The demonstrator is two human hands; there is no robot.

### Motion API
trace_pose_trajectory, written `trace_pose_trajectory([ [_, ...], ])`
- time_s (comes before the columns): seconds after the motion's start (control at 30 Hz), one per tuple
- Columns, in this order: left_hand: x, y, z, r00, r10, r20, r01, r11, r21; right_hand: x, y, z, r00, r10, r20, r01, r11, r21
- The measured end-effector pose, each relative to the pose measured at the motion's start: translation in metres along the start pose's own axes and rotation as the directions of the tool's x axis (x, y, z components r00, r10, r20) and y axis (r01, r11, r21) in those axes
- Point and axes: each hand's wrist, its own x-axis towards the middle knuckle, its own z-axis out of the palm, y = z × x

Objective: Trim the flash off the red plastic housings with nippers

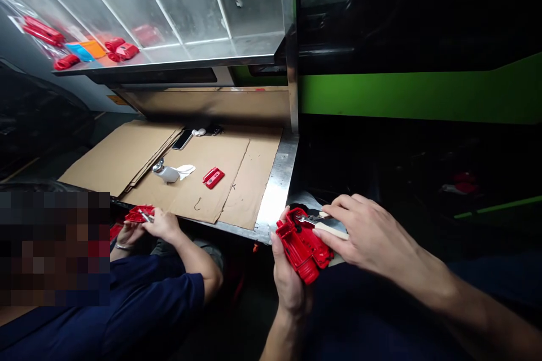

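One hand (289,286), the left, clasps a hollow red shell (305,249); the right hand (363,228), pale-handled metal pliers (331,231).

hollow red part (304,249), tilted, cream-handled pliers (330,231) reaching inside

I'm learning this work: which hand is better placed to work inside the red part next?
Probably the right hand: it holds the pliers, tips at the red part, which the left hand supports.

On the table's (282,172) cardboard (262,161) I see a bottle (170,174), left of a moulded part (213,178); a phone (183,139) lies behind. A shelf (212,49) is above. Beside the right front corner, a housing (301,245) lies in the left hand (288,279), pliers (334,233) partly inside.
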Motion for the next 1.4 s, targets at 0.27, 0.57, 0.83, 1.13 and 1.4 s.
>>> trace_pose_trajectory([
  [0.27,0.003,-0.005,-0.001,0.998,0.057,-0.030,-0.056,0.998,0.026,0.000,-0.003,0.004,1.000,0.012,0.018,-0.013,0.999,0.030],
  [0.57,0.001,-0.010,-0.003,0.997,0.081,-0.011,-0.081,0.996,0.038,-0.004,-0.004,0.014,0.998,0.010,-0.064,-0.007,0.999,0.053],
  [0.83,0.001,-0.011,-0.004,0.995,0.100,-0.024,-0.099,0.995,0.024,-0.006,-0.007,0.017,0.993,0.014,-0.116,-0.008,0.998,0.058],
  [1.13,0.001,-0.012,-0.006,0.990,0.142,0.005,-0.142,0.990,0.021,-0.007,-0.010,0.017,0.988,0.006,-0.155,0.007,0.997,0.083],
  [1.4,0.001,-0.012,-0.006,0.986,0.163,0.034,-0.165,0.982,0.093,-0.006,-0.014,0.016,0.990,0.021,-0.138,-0.003,0.992,0.128],
])
